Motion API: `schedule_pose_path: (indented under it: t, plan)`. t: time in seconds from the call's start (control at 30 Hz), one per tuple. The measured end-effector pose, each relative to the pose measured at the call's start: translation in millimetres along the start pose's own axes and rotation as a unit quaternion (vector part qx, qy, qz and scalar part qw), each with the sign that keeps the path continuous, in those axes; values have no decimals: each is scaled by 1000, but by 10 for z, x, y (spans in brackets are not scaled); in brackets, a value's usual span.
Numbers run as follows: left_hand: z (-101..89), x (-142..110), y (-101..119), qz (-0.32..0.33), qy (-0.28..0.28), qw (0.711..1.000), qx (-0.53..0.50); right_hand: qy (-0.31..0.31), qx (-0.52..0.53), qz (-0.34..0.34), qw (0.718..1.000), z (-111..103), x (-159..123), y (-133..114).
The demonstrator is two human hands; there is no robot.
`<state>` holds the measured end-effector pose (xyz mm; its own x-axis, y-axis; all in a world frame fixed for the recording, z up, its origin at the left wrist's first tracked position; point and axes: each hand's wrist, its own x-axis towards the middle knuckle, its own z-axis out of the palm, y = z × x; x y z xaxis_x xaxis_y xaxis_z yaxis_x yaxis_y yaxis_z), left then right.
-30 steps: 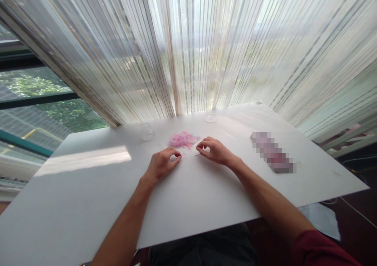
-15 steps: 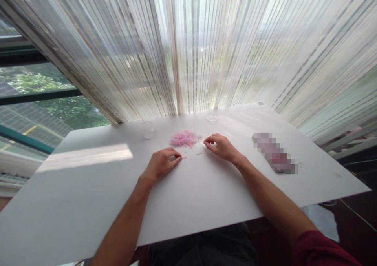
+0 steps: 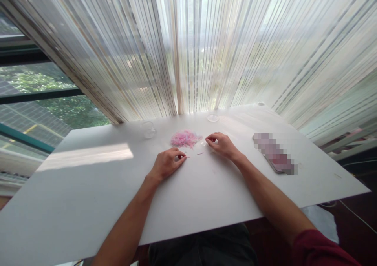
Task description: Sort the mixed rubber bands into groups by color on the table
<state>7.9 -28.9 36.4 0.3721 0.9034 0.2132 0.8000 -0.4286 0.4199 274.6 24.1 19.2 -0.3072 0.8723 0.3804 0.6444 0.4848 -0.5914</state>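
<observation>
In the head view my left hand (image 3: 168, 164) rests low over the table, thumb and forefinger closed in a pinch. A short pink strip (image 3: 189, 157) pokes out at its fingertips. My right hand (image 3: 222, 145) is also pinched, farther right and slightly higher; something pale and tiny shows by its fingertips, too small to name. Just beyond both hands lies a loose heap of pink and pale iridescent strips (image 3: 185, 139). One loose strip (image 3: 200, 153) lies flat on the tabletop between the hands.
The white table (image 3: 88, 203) reaches to a striped sheer curtain (image 3: 194, 62). A clear round container (image 3: 149, 130) stands behind the heap to the left, and a clear lid-like disc (image 3: 213, 118) lies behind it to the right. A phone-shaped object (image 3: 273, 153), pixelated, lies at right.
My left hand has shifted slightly to the right, and the pink strip at its fingertips has moved with it. The right hand has drifted a little to the right, still pinched.
</observation>
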Motion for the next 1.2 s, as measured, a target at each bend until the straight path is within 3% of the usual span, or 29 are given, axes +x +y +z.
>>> schedule_pose_path:
  t: [0.3,0.57,1.0,1.2]
  plan:
    - [42,13,21,8,8,1000,-16,-41,-44,-137,989,242,57,-217]
    - [63,15,20,13,23,1000,-1,-48,-67,-156,984,307,83,-215]
    - [66,16,15,18,49,999,8,-15,-41,-98,994,297,108,-143]
    - [68,15,12,26,80,996,-7,-4,99,-30,995,182,100,-242]
